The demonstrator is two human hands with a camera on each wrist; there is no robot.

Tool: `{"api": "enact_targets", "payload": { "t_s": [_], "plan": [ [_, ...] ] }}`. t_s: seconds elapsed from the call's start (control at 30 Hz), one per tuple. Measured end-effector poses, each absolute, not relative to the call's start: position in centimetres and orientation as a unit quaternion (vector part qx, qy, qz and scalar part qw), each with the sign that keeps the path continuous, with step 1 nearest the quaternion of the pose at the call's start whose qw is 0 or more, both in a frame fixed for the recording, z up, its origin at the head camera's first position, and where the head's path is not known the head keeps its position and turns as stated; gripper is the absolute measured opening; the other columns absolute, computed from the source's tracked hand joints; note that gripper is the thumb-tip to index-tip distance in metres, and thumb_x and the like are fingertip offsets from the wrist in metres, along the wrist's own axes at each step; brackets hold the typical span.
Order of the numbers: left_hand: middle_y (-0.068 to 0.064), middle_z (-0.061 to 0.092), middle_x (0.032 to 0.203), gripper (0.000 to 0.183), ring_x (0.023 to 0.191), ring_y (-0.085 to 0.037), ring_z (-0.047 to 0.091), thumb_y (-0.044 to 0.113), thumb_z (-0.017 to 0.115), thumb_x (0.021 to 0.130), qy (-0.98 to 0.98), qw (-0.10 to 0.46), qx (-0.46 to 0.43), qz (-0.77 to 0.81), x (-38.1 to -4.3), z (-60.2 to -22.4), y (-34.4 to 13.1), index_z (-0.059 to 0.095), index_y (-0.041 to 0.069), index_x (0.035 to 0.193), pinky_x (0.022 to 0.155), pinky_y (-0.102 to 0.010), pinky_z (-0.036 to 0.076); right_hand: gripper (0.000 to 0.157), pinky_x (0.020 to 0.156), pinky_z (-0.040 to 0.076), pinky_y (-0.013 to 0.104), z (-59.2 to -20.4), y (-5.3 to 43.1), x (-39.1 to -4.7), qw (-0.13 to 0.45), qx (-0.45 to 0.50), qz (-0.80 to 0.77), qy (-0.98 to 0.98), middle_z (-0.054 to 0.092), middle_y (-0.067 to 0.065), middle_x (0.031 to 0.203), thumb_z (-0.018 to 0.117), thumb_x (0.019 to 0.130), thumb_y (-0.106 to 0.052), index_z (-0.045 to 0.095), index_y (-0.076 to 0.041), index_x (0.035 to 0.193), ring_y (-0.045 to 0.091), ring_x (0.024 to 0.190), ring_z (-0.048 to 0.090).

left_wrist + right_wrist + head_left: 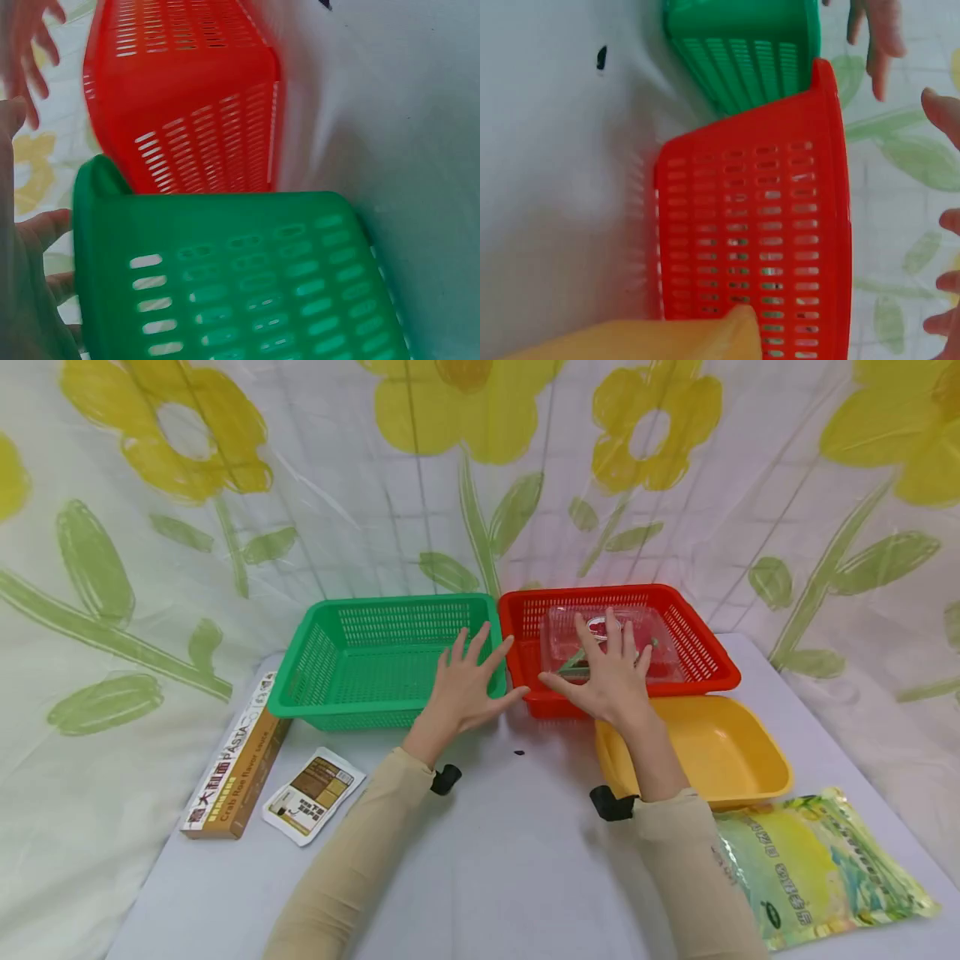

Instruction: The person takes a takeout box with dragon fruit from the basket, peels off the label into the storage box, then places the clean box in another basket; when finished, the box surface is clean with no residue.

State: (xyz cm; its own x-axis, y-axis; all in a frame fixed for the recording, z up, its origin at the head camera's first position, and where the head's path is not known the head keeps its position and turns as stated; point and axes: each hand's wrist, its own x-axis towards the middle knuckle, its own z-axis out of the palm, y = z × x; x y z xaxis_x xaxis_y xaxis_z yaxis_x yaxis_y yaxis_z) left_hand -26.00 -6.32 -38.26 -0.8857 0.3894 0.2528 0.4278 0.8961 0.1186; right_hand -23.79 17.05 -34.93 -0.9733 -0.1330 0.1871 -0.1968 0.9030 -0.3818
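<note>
Shows left hand (467, 687) spread wide, holding nothing, over the right end of the green basket (386, 670) | shows right hand (613, 683) likewise wide and unladen, above a clear plastic box (558, 635) inside the red basket (555, 706) | might bump the yellow tray (720, 747) by dropping the right forearm (660, 760), or lose the box through a slick grip

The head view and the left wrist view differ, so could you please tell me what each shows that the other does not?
Only the head view: the pasta box, white pouch, yellow tray, green bag and clear container.

Only the left wrist view, clearly: the slotted outer end of the red basket that faces the green basket.

Both: the two baskets, the left hand, the right hand, the tabletop and the flowered cloth.
</note>
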Motion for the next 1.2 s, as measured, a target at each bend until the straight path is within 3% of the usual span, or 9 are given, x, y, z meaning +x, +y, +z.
{"api": "enact_targets", "payload": {
  "t_s": [0.33,0.63,0.9,1.03,1.2],
  "plan": [
    [-0.011,0.005,0.165,0.083,0.142,-0.051,0.021,0.073,0.043,0.09,-0.971,0.056,-0.209,-0.105,-27.5,-39.4,-5.7,0.021,0.032,0.158,0.099,-0.056,0.045,0.103,0.107,-0.005,0.074,-33.6,18.3,-26.5,0.051,0.091,0.207,-0.973,-0.006,0.019,0.163,0.058,0.082,-0.07,0.009,-0.024,0.16,0.048,0.147,-0.005],
    [-0.01,0.008,0.164,0.082,0.143,-0.043,0.024,0.072,0.044,0.089,-0.969,0.039,-0.214,-0.114,-27.6,-39.4,-5.5,0.022,0.033,0.158,0.102,-0.056,0.042,0.103,0.109,-0.001,0.073,-31.2,20.1,-28.8,0.036,0.085,0.203,-0.975,-0.007,0.021,0.163,0.054,0.084,-0.072,0.006,-0.023,0.16,0.047,0.147,-0.003],
    [-0.006,0.009,0.165,0.081,0.141,-0.037,0.029,0.072,0.044,0.089,-0.968,0.023,-0.203,-0.143,-27.5,-39.4,-6.0,0.021,0.036,0.158,0.098,-0.054,0.046,0.1,0.106,0.02,0.073,-30.7,22.1,-30.9,-0.038,0.102,0.3,-0.948,-0.009,0.017,0.164,0.056,0.086,-0.07,0.003,-0.028,0.16,0.046,0.147,0.004],
    [-0.004,0.011,0.164,0.08,0.137,-0.037,0.036,0.073,0.044,0.089,-0.97,0.01,-0.185,-0.158,-27.4,-39.5,-6.1,0.021,0.037,0.157,0.1,-0.054,0.044,0.097,0.108,0.02,0.07,-31.1,23.4,-32.2,-0.07,0.1,0.35,-0.929,-0.001,0.014,0.165,0.054,0.088,-0.068,0.003,-0.028,0.16,0.041,0.148,0.006],
    [-0.004,0.013,0.164,0.079,0.133,-0.035,0.043,0.074,0.041,0.089,-0.969,-0.001,-0.184,-0.163,-27.5,-39.7,-6.0,0.021,0.038,0.157,0.101,-0.053,0.043,0.093,0.11,0.017,0.069,-32.1,26.1,-33.4,-0.073,0.082,0.389,-0.915,0.003,0.015,0.164,0.051,0.092,-0.065,0.008,-0.019,0.16,0.043,0.147,0.007]
  ]
}}
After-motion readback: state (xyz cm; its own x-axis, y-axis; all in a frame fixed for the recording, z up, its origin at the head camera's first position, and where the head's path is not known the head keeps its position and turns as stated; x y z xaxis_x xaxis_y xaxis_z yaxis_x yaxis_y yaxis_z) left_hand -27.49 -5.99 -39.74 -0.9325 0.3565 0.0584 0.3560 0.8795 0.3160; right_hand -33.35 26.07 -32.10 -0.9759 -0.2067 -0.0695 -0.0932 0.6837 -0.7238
